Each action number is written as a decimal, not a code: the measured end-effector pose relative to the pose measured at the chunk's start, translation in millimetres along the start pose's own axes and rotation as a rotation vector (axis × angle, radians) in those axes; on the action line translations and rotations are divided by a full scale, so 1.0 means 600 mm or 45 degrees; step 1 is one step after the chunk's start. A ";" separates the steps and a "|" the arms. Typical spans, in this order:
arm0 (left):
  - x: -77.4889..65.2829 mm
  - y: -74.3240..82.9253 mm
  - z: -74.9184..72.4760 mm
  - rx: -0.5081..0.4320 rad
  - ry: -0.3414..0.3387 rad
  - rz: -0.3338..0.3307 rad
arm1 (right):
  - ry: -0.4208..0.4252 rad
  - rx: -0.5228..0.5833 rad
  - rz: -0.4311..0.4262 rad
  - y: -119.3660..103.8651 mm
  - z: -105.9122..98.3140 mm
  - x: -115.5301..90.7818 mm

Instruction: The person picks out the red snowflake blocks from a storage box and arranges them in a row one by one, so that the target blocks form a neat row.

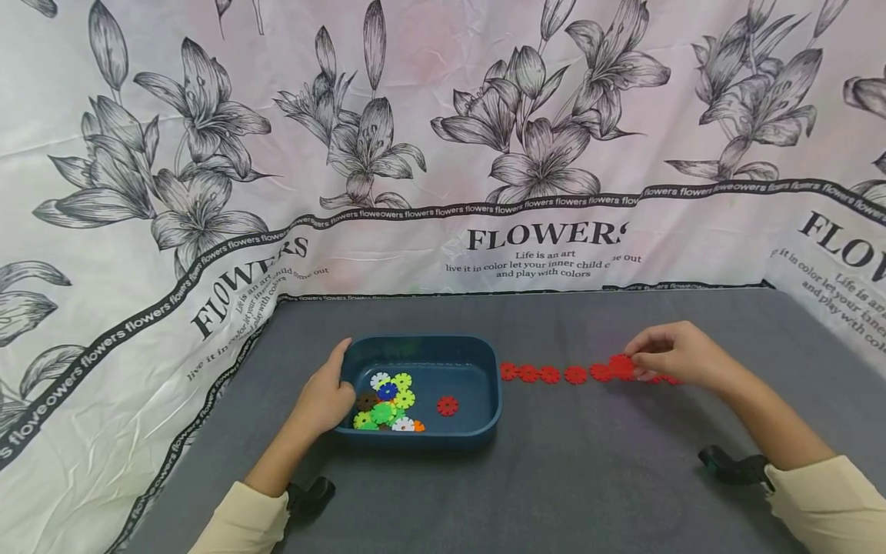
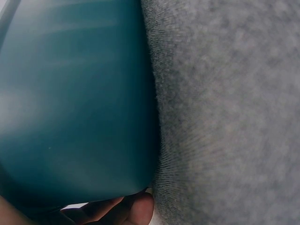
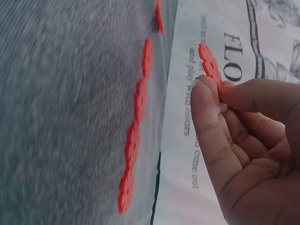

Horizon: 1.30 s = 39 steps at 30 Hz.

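My left hand (image 1: 323, 400) grips the left end of a dark blue plastic box (image 1: 429, 440), its fingertips showing by the box's lower edge in the left wrist view. Inside lie a lone red snowflake disc (image 1: 447, 406) and, toward the left, a pile of green, white, blue, brown and orange discs (image 1: 383, 412). Between thumb and finger my right hand (image 1: 681, 355) pinches a red snowflake disc (image 3: 211, 65), raised over the table. Below it a row of red discs (image 1: 575, 375) runs rightward from the box, partly hidden behind that hand.
The grey cloth-covered table (image 1: 595, 492) reaches back to a white curtain (image 1: 388, 261) printed with flowers and lettering. Black straps with camera mounts (image 1: 734, 466) sit at both wrists, beside the cream sleeves.
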State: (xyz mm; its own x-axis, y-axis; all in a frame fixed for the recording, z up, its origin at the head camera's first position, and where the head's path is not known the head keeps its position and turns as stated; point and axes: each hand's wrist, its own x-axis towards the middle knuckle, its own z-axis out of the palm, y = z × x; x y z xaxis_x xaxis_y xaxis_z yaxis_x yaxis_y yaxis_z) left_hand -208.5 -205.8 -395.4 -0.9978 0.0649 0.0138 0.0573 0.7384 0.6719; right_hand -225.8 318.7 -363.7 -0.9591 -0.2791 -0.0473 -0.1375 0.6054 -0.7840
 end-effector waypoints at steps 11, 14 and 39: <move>-0.001 0.001 -0.001 -0.008 -0.006 0.000 | 0.047 -0.110 0.055 0.031 -0.037 -0.015; -0.001 0.000 -0.002 -0.010 -0.006 0.000 | 0.042 -0.113 0.064 0.042 -0.047 -0.018; 0.000 -0.001 -0.001 0.000 0.003 0.016 | -0.041 -0.145 0.212 0.117 -0.104 -0.035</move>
State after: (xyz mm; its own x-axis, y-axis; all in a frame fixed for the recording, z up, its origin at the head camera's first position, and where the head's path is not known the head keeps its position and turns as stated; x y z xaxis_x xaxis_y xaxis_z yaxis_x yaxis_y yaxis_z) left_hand -208.5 -206.7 -395.0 -0.9971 0.0723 0.0238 0.0695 0.7378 0.6715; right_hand -230.7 413.7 -379.5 -0.9628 -0.1907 -0.1916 -0.0065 0.7250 -0.6887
